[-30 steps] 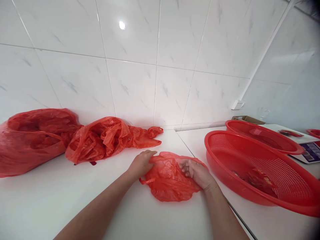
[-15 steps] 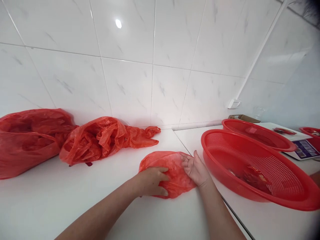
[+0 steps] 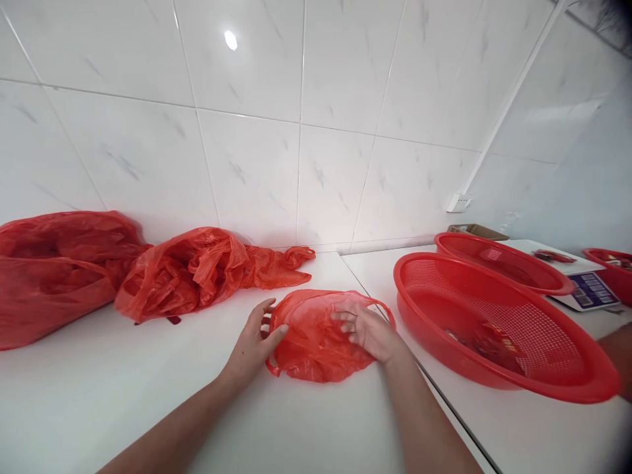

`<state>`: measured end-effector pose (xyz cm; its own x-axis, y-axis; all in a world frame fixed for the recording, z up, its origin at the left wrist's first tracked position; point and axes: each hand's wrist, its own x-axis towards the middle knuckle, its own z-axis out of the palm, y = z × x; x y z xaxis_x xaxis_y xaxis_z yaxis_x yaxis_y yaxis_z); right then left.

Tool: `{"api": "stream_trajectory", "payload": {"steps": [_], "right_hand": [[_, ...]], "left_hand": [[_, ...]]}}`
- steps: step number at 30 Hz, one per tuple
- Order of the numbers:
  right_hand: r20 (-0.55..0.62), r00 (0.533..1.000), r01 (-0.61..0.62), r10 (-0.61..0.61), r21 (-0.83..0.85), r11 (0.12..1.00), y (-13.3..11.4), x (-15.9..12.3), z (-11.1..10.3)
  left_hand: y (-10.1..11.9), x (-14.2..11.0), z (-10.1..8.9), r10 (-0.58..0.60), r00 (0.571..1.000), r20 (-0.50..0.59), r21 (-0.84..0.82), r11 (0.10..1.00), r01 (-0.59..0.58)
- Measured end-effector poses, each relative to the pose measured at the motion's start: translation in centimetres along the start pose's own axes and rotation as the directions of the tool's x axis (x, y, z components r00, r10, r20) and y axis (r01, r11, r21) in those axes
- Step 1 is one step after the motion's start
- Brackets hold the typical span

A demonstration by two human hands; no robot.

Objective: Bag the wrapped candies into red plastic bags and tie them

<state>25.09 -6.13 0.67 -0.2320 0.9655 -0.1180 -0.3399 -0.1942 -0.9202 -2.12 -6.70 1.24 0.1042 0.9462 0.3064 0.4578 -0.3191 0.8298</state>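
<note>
A small red plastic bag (image 3: 316, 339) lies crumpled on the white counter (image 3: 148, 395) in front of me. My left hand (image 3: 254, 342) is at its left edge, fingers apart, thumb and fingers touching the bag's rim. My right hand (image 3: 368, 332) rests on the bag's right side with fingers spread over the plastic. Neither hand has lifted the bag off the counter.
Two larger red plastic bags (image 3: 197, 270) (image 3: 54, 270) lie against the tiled wall at the left. A big red mesh basket (image 3: 498, 388) with something red inside stands to the right, a second red basket (image 3: 503, 263) behind it, then a scale (image 3: 587, 289). Another person's arm (image 3: 617, 355) shows at the right edge.
My left hand came off the front of the bag and went to its left edge, fingers opened. My right hand slid further onto the bag. The bag's mouth has spread wider.
</note>
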Motion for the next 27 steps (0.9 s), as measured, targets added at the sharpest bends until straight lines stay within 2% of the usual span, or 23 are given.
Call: {"api": "stream_trajectory", "payload": {"steps": [2, 5, 7, 9, 10, 12, 14, 15, 17, 19, 21, 24, 27], "right_hand": [[-0.091, 0.994, 0.034, -0.052, -0.189, 0.981, 0.0, 0.2, 1.6], [-0.179, 0.943, 0.166, -0.279, -0.476, 0.864, -0.9, -0.9, 4.6], [-0.184, 0.874, 0.237, -0.451, -0.648, 0.724, -2.2, -2.7, 6.6], [-0.200, 0.788, 0.237, -0.583, -0.774, 0.587, -3.8, -5.1, 7.6], [-0.223, 0.727, 0.218, -0.649, -0.822, 0.526, -4.6, -6.4, 7.5], [-0.233, 0.597, 0.117, -0.768, -0.921, 0.370, -6.0, -8.9, 5.6], [-0.213, 0.493, -0.136, -0.843, -0.977, 0.167, -6.8, -11.3, 2.1], [-0.200, 0.481, -0.263, -0.854, -0.962, 0.077, -6.9, -12.5, 0.1], [-0.166, 0.532, -0.394, -0.830, -0.916, -0.070, -6.7, -14.9, -4.0], [-0.097, 0.633, -0.366, -0.768, -0.912, -0.186, -5.9, -17.1, -7.0], [-0.068, 0.687, -0.340, -0.723, -0.910, -0.238, -5.1, -18.9, -8.5], [-0.076, 0.716, -0.336, -0.694, -0.909, -0.248, -4.3, -20.7, -8.1], [-0.141, 0.759, -0.325, -0.635, -0.928, -0.183, -4.5, -21.9, -6.1]], "left_hand": [[-0.2, 0.0, 0.3, -0.096, 0.993, 0.074, -0.120, 0.987, 0.105], [-0.1, 0.3, 0.5, -0.104, 0.984, 0.142, -0.183, 0.974, 0.130], [-0.2, 0.6, 0.5, -0.093, 0.983, 0.161, -0.182, 0.976, 0.122], [-0.4, 0.8, 0.3, -0.081, 0.982, 0.169, -0.174, 0.978, 0.111], [-0.5, 0.8, 0.2, -0.076, 0.982, 0.173, -0.181, 0.978, 0.108], [-0.7, 1.0, 0.0, -0.079, 0.979, 0.188, -0.198, 0.973, 0.117], [-0.8, 1.1, -0.1, -0.094, 0.973, 0.211, -0.227, 0.963, 0.142], [-0.9, 1.2, -0.1, -0.101, 0.970, 0.221, -0.250, 0.955, 0.157], [-1.0, 1.4, -0.1, -0.111, 0.966, 0.233, -0.307, 0.934, 0.181], [-1.1, 1.6, -0.1, -0.119, 0.965, 0.234, -0.365, 0.909, 0.201], [-1.3, 1.7, -0.1, -0.131, 0.962, 0.241, -0.409, 0.885, 0.223], [-1.6, 1.7, -0.1, -0.154, 0.957, 0.246, -0.423, 0.871, 0.249], [-1.8, 1.6, 0.0, -0.163, 0.959, 0.233, -0.399, 0.883, 0.247]]}}
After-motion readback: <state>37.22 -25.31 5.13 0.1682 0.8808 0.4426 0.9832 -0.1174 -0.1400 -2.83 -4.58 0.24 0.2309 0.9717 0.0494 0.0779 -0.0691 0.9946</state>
